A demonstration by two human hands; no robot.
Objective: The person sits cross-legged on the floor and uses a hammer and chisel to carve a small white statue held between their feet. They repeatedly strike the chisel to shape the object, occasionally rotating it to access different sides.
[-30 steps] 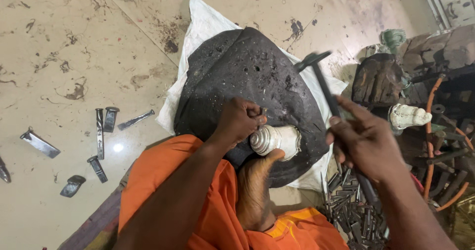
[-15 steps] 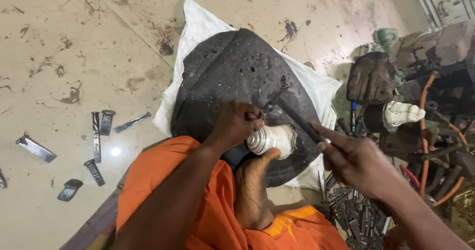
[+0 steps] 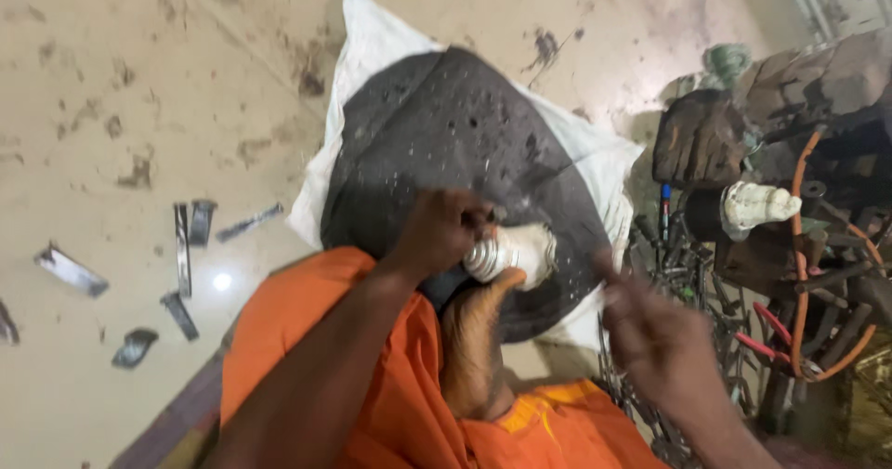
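My left hand point(image 3: 441, 232) is closed around a white ribbed piece point(image 3: 516, 251) and presses it onto a dark round slab point(image 3: 446, 125). The slab lies on a white sack point(image 3: 372, 32). My bare foot point(image 3: 474, 348) pushes against the piece from below, with orange cloth point(image 3: 362, 376) over my leg. My right hand point(image 3: 650, 334) is motion-blurred just right of the slab, fingers pinched. A faint dark streak of the metal tool point(image 3: 557, 200) runs up-left from it, over the slab.
Several flat metal strips point(image 3: 186, 246) lie scattered on the stained floor at left. A heap of tools, orange cables and dark blocks point(image 3: 799, 274) crowds the right side, with another white ribbed piece point(image 3: 757, 204) in it.
My right hand has dropped down and toward me with the metal tool, from a raised position beside the slab. My left hand has kept its hold on the white piece.
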